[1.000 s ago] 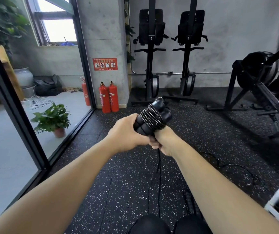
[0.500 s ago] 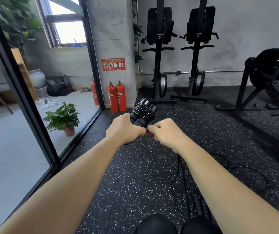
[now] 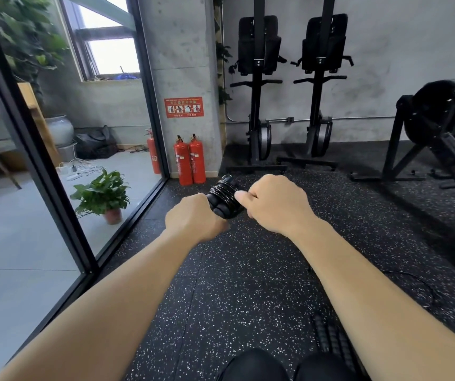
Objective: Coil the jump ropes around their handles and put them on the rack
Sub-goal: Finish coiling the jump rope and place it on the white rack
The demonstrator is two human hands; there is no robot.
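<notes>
My left hand (image 3: 193, 218) grips the lower ends of a pair of black jump-rope handles (image 3: 224, 198), which point up and away from me. Glossy black rope is coiled in many turns around their upper part. My right hand (image 3: 273, 203) is at the coil's right side with curled fingers, thumb and forefinger pinching at the rope; the rope itself is hidden under the hand. A second rope's black ribbed handles (image 3: 330, 336) lie on the floor by my right forearm, its thin cord (image 3: 424, 284) looping over the mat at the right.
Speckled black rubber floor (image 3: 234, 298). A glass wall with a black frame (image 3: 42, 171) runs along the left, a potted plant (image 3: 102, 195) behind it. Two red fire extinguishers (image 3: 190, 160) stand by the pillar. Upright rowing machines (image 3: 259, 89) and a bike (image 3: 440, 125) line the back.
Both hands and the wrapped handles moved lower and further from me. The rope strand that hung down from my right hand is no longer seen, and that hand shifted to the coil's right side.
</notes>
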